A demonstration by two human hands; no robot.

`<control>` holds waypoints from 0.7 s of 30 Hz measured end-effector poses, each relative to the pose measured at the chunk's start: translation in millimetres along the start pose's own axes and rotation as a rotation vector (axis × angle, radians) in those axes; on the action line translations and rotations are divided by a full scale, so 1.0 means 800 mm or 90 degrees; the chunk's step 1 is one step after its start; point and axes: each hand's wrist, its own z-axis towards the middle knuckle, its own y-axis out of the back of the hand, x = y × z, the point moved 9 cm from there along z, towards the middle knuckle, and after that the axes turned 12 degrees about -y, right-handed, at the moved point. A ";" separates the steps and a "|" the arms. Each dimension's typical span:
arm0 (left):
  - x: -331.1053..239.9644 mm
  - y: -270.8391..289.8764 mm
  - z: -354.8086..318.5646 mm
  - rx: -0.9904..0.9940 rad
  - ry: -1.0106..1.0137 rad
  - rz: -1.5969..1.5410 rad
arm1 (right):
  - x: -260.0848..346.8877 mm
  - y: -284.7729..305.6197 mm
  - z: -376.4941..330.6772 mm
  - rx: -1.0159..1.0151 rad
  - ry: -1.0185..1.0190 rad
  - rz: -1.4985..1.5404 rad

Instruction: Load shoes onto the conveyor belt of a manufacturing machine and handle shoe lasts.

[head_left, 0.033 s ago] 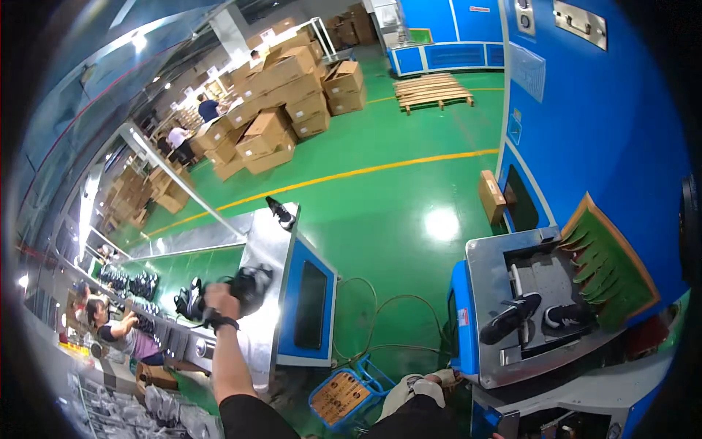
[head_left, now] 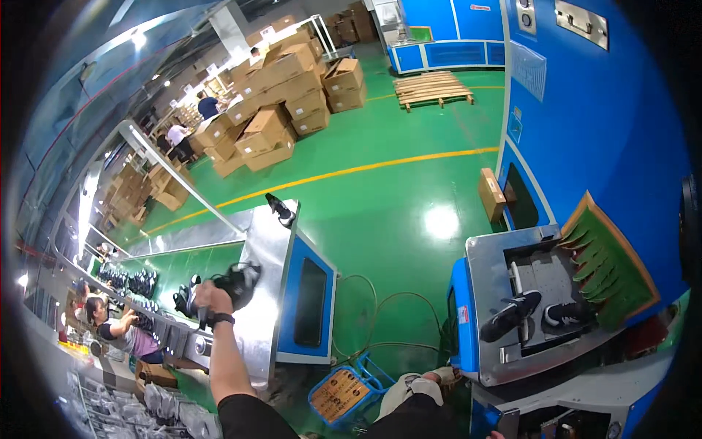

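Left hand [head_left: 208, 298], lower left of frame: closed around a black shoe [head_left: 238, 280] over the steel conveyor table [head_left: 257, 322]. Right hand out of view.

Steel-topped conveyor table [head_left: 257, 322] with blue side panel carries one black shoe [head_left: 280, 209] at its far end, more dark shoes [head_left: 184, 298] on its green belt beside.

brown cardboard boxes [head_left: 281, 110] stacked far-left on green floor | one brown box [head_left: 491, 194] beside blue machine
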 end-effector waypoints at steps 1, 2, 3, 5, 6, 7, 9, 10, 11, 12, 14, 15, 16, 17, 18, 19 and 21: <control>-0.017 0.013 0.008 -0.084 0.115 0.037 | -0.006 0.003 0.015 -0.016 -0.001 -0.009; -0.044 0.013 0.006 -0.146 0.086 -0.076 | -0.022 0.003 0.025 -0.030 -0.006 -0.009; -0.106 0.004 0.003 -0.049 0.035 -0.241 | -0.047 0.009 0.019 -0.054 -0.028 -0.007; -0.190 -0.016 -0.056 0.095 -0.055 -0.461 | -0.013 0.021 -0.014 -0.062 -0.058 0.024; -0.238 -0.041 -0.089 0.147 -0.104 -0.542 | 0.047 0.036 -0.033 -0.068 -0.082 0.054; -0.378 -0.003 -0.122 0.376 -0.161 -0.617 | 0.019 0.041 -0.040 -0.088 -0.122 0.114; -0.522 -0.023 -0.222 0.495 -0.299 -0.769 | 0.030 0.043 -0.049 -0.091 -0.117 0.141; -0.605 0.015 -0.260 0.472 -0.428 -0.834 | 0.050 0.050 -0.062 -0.100 -0.110 0.105; -0.682 0.047 -0.295 0.487 -0.520 -0.888 | 0.040 0.049 -0.069 -0.110 -0.121 0.126; -0.758 0.093 -0.326 0.502 -0.608 -0.943 | 0.027 0.051 -0.075 -0.119 -0.131 0.143; -0.866 0.175 -0.367 0.457 -0.845 -0.982 | 0.020 0.060 -0.095 -0.156 -0.189 0.193; -0.905 0.201 -0.379 0.404 -0.927 -0.921 | 0.019 0.067 -0.110 -0.198 -0.223 0.228; -0.937 0.223 -0.388 0.347 -1.004 -0.856 | 0.017 0.072 -0.126 -0.240 -0.255 0.263; -0.951 0.256 -0.382 0.326 -1.069 -0.814 | 0.012 0.072 -0.140 -0.279 -0.283 0.266; -0.979 0.238 -0.405 0.323 -1.136 -0.811 | 0.011 0.067 -0.151 -0.287 -0.295 0.272; -0.993 0.240 -0.411 0.383 -1.160 -0.817 | 0.002 0.057 -0.164 -0.284 -0.363 0.274; -1.017 0.226 -0.415 0.414 -1.177 -0.805 | 0.033 0.063 -0.187 -0.289 -0.432 0.273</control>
